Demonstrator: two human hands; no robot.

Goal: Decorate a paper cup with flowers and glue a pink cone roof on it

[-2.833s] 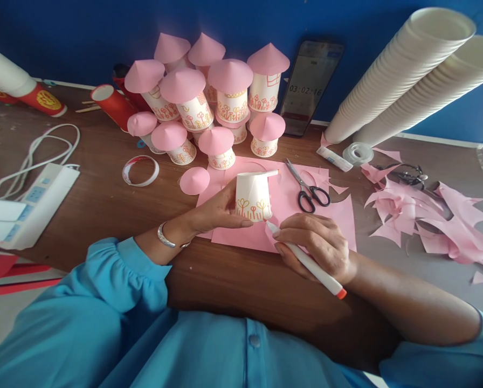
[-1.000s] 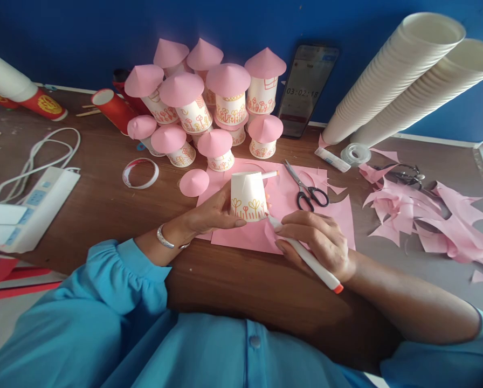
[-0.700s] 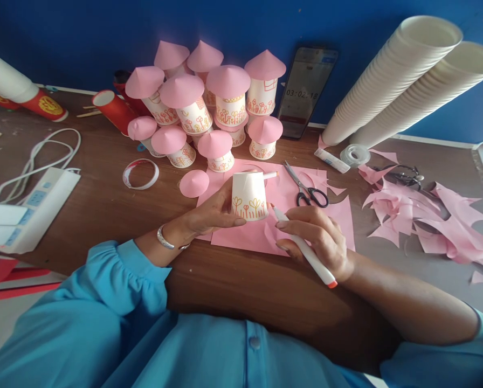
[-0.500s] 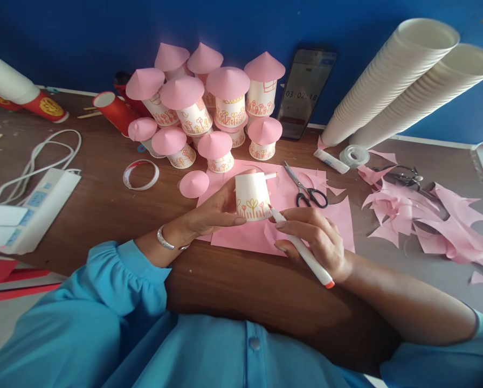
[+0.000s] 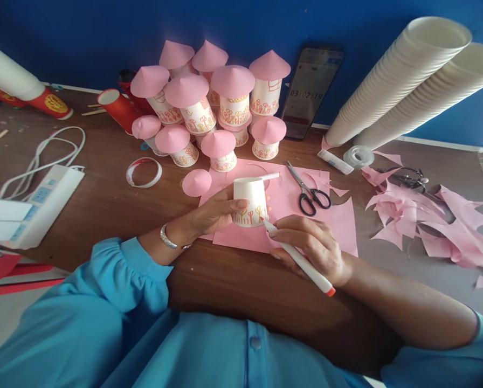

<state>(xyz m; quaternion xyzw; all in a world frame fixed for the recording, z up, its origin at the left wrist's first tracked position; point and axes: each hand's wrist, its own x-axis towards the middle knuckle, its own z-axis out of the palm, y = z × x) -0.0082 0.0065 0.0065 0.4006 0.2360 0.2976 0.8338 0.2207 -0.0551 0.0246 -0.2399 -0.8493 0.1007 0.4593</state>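
White paper cup point(image 5: 248, 189) with its narrow base up and wide rim down, long axis nearly upright, red and yellow flowers drawn along its lower part. It is between the hands, above a flat pink paper sheet point(image 5: 340, 223): the left hand point(image 5: 217, 213) grips its left side, thumb across the front. Apart from that, the right hand point(image 5: 314, 242) pinches a slim white marker point(image 5: 306, 267), orange-red end toward the lower right, tip slanting up-left to the cup's lower right edge; contact is unclear.

Pink sheets point(image 5: 241, 240), paper scraps point(image 5: 399, 199), a white power strip point(image 5: 43, 207), pink-roofed cups point(image 5: 197, 118) and two cup stacks point(image 5: 399, 81) are borne by a brown table point(image 5: 209, 285).
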